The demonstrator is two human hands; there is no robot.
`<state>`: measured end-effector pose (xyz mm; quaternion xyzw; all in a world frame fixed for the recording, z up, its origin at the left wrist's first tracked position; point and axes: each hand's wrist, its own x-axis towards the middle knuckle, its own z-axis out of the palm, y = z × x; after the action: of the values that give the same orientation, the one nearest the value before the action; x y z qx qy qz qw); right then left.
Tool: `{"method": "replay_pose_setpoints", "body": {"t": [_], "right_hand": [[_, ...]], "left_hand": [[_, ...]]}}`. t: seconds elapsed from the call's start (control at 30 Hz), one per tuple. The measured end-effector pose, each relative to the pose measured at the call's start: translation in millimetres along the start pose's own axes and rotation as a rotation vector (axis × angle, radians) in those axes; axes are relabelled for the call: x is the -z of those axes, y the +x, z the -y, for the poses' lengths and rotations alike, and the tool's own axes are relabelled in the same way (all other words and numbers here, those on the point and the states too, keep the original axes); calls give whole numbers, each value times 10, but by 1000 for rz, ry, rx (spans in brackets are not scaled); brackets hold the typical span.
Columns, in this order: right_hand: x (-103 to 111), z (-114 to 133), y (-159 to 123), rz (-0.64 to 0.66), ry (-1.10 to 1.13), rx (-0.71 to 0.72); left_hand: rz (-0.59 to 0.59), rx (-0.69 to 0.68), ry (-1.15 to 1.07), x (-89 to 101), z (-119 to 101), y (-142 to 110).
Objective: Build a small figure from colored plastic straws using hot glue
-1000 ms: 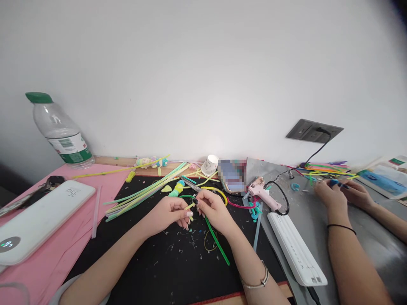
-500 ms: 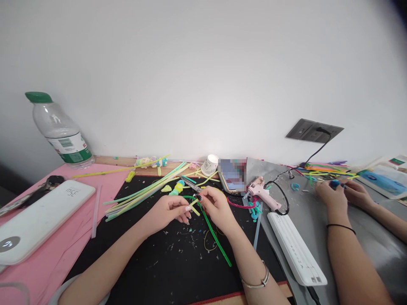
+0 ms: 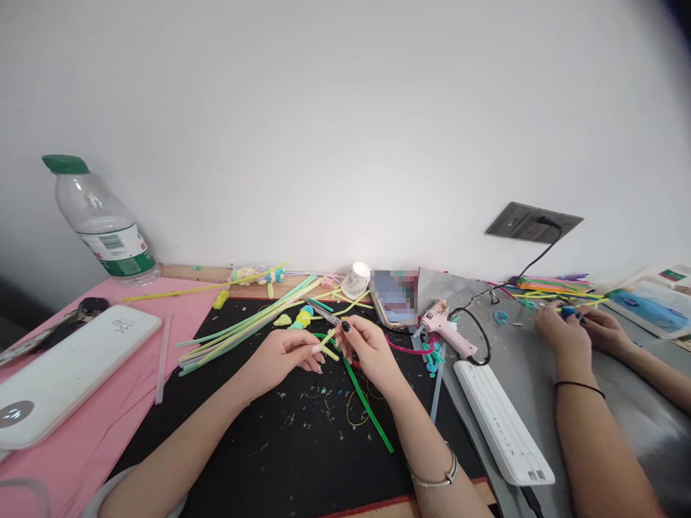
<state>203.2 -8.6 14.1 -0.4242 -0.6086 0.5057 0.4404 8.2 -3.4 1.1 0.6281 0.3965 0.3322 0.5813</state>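
Note:
A short pale yellow pipe cleaner (image 3: 330, 353), bent into a forked shape, is held between my two hands above the black mat (image 3: 242, 446). My left hand (image 3: 281, 358) pinches one end between thumb and fingertips. My right hand (image 3: 368, 352) grips the upper end, its dark-nailed thumb on top. Beneath the right hand runs a long green pipe cleaner (image 3: 372, 412), its upper part partly hidden. Just beyond my fingers lie scissors (image 3: 324, 311) and a yellow-and-teal fuzzy figure (image 3: 303, 317). Several pastel pipe cleaners (image 3: 245, 332) spread across the mat to the left.
A pink glue gun (image 3: 448, 329), a phone (image 3: 393, 298) and a paper cup (image 3: 356, 280) stand behind on the right. A white power bank (image 3: 504, 424) lies beside the mat. Another person's hands (image 3: 564, 334) work at far right. A bottle (image 3: 111, 223) stands left.
My right hand has turned slightly, with its thumb now higher on the yellow pipe cleaner. My left hand has hardly shifted.

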Motion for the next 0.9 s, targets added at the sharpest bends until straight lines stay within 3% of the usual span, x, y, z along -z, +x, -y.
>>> {"method": "replay_pose_setpoints", "body": {"t": [0.3,0.47,0.57,0.7,0.8,0.9], "right_hand": [[53,5,25,-112,330,-14],[103,17,41,-239,341,30],[182,8,60,-376,146,101],[428,49,50,-514,-308,131],[750,121,-8,-591,-725,62],[1108,180,-95,-665,-1135,-223]], "left_hand": [[-207,-49,0,29,-35,24],[-304,-58,-66,49,-6,37],[-345,-64,-86,72,11,36],[-358,-66,-90,86,-15,28],[-370,-68,-78,86,-33,29],[-379,-79,-65,91,-13,37]]}}
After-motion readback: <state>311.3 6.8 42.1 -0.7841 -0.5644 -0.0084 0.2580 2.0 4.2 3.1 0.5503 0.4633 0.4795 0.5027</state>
